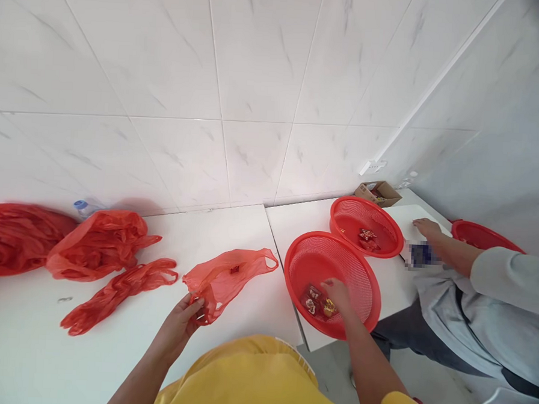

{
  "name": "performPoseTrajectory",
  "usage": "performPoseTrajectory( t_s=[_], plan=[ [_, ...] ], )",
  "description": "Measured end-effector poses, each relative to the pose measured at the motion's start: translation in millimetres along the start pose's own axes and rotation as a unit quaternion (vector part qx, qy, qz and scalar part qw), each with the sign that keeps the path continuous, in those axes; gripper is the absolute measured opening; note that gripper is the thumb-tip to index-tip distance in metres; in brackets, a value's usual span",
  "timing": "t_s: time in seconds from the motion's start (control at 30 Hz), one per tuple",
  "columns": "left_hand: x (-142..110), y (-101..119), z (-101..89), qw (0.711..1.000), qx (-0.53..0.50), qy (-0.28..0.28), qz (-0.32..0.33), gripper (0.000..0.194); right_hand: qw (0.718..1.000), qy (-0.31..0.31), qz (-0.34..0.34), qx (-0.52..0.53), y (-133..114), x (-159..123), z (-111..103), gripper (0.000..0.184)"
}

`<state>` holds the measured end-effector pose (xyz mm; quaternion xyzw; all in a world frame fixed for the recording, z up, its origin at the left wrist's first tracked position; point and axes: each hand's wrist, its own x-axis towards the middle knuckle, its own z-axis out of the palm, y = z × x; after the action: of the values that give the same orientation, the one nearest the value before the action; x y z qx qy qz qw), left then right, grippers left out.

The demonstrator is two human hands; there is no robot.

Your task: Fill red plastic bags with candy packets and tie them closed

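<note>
Between the fingers of my left hand (pixel 186 315) is the near edge of a thin red plastic bag (pixel 229 278), which lies spread on the white table with its handle loop pointing right. My right hand (pixel 337 296) reaches down into a red mesh basket (pixel 360 273), its fingertips by a few small wrapped packets (pixel 313 299) in red and gold. Those fingers are bent, and whether they grip a packet is hidden. A second red basket (pixel 336 214) stands just behind, with a few similar packets (pixel 367 238) inside.
Crumpled red bags (pixel 99 247) and a twisted bag bundle (pixel 115 299) lie on the left, near a clear bottle with a blue cap (pixel 82 206). A small cardboard box (pixel 389 199) stands by the wall. At right, a co-worker in grey (pixel 490 298) reaches over the table near another red basket (pixel 485 232).
</note>
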<state>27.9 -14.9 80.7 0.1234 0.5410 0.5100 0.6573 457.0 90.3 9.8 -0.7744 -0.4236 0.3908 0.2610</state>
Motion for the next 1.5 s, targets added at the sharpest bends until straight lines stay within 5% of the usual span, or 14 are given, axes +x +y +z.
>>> performPoseTrajectory(
  t_s=[0.17,0.4,0.67,0.87,1.07,1.33,1.5],
  plan=[
    [-0.8,-1.6,-6.4,1.0,0.0,0.003,-0.004,0.026,0.998,-0.026,0.044,0.043,-7.3,-7.5,-7.5,0.017],
    [-1.1,-4.1,-9.1,1.0,0.012,-0.003,0.001,0.026,0.977,-0.121,0.075,0.158,-22.9,-25.5,15.4,0.03],
    [-6.4,1.5,-1.8,1.0,0.009,0.0,0.004,0.031,0.914,-0.236,-0.069,0.322,-105.1,-64.5,35.5,0.041],
    [-8.1,0.9,-4.0,1.0,-0.01,0.005,0.01,0.032,0.921,-0.2,-0.186,0.279,-165.6,-107.5,29.1,0.041],
    [-8.5,0.9,-8.5,1.0,-0.007,-0.002,0.011,0.03,0.923,-0.172,-0.201,0.279,-195.4,-142.3,22.4,0.036],
    [-7.7,2.2,-8.0,1.0,0.004,-0.008,0.007,0.029,0.919,-0.172,-0.224,0.274,-198.0,-155.0,24.7,0.03],
    [-5.1,0.6,-11.3,1.0,0.005,-0.014,0.006,0.03,0.933,-0.146,-0.214,0.251,-183.0,-137.7,20.5,0.028]
  ],
)
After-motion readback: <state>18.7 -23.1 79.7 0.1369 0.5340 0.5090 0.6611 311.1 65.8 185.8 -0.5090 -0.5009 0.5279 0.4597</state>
